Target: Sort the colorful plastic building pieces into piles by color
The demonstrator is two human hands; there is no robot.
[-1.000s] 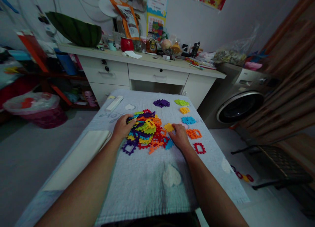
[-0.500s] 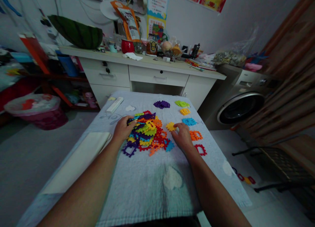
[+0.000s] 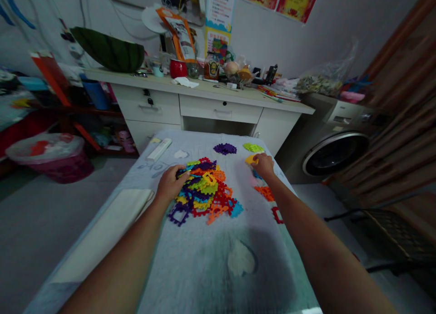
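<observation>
A mixed heap of notched plastic building pieces (image 3: pixel 204 189) in purple, red, orange, yellow, green and blue lies mid-table. At the heap's left edge rests my left hand (image 3: pixel 170 183), thumb and fingers apart against the pieces; its fingertips are partly hidden. My right hand (image 3: pixel 265 165) pinches a yellow building piece (image 3: pixel 251 159) at the right side, just below the green pieces (image 3: pixel 253 147). Beneath and beside that hand, blue pieces (image 3: pixel 257 174) are partly covered. Orange pieces (image 3: pixel 264 193) and a red square piece (image 3: pixel 277 215) lie nearer me. Purple pieces (image 3: pixel 225 149) form a small pile at the back.
A pale cloth (image 3: pixel 204 259) covers the table. On its left lie a white box-like strip (image 3: pixel 159 149) and a folded cream item (image 3: pixel 109 232). Behind stands a white desk (image 3: pixel 218 107) with a watermelon piece (image 3: pixel 109 51) and jars. A washing machine (image 3: pixel 335 146) stands at right.
My right hand has carried the yellow piece away from beside the heap, right and back to the row of sorted pieces. My left hand has stayed at the heap.
</observation>
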